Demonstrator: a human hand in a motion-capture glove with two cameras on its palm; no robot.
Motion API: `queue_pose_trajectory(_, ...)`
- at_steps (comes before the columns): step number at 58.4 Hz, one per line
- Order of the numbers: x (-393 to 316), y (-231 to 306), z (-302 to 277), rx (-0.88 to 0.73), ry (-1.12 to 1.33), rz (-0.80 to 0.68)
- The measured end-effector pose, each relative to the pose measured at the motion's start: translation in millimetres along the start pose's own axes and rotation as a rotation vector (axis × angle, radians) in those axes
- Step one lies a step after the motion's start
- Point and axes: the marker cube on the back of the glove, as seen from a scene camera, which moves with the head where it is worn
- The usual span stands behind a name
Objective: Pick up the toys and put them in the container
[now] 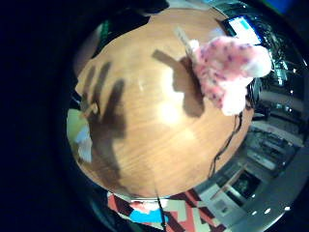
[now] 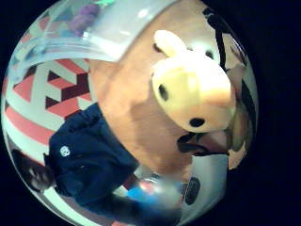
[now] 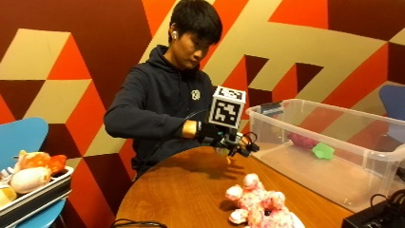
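My gloved right hand (image 3: 223, 137) hovers a little above the round wooden table (image 3: 177, 194), just left of the clear plastic container (image 3: 354, 175). It holds a small yellow plush toy (image 2: 193, 92) with black eyes, which fills the thumb side palm view; in the outside view the hand mostly hides it. A pink spotted plush toy (image 3: 261, 208) lies on the table nearer the front, apart from the hand, also seen from the palm as the pink plush (image 1: 227, 72). The container holds a green toy (image 3: 323, 151) and a purple-pink toy (image 3: 303, 140).
A blue chair (image 3: 19, 135) at the left carries a tray (image 3: 34, 194) with several plush toys. A black device (image 3: 373, 218) with cables sits at the table's right front. The container's clear wall (image 2: 108, 37) is close to the hand.
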Motion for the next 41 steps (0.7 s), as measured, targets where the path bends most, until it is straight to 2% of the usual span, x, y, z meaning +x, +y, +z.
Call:
queue_pose_trajectory(7, -3.8, 11.6, -57.7, 0.201, -0.106, 0.014)
queue_pose_trajectory(13, 12.4, 27.2, -124.1, 0.352, -0.181, -0.127)
queue_pose_trajectory(17, -21.2, 25.9, -143.7, 0.456, -0.144, -0.053)
queue_pose_trajectory(21, -38.7, 22.8, -169.5, 0.541, -0.176, -0.103)
queue_pose_trajectory(25, -49.5, 8.5, -191.8, 0.621, -0.213, -0.088)
queue_pose_trajectory(32, -65.8, -29.4, -203.8, 0.666, -0.238, -0.058)
queue_pose_trajectory(36, -57.9, -59.7, -204.4, 0.674, -0.296, 0.02)
queue_pose_trajectory(41, -67.2, -90.6, -190.0, 0.572, -0.348, 0.029)
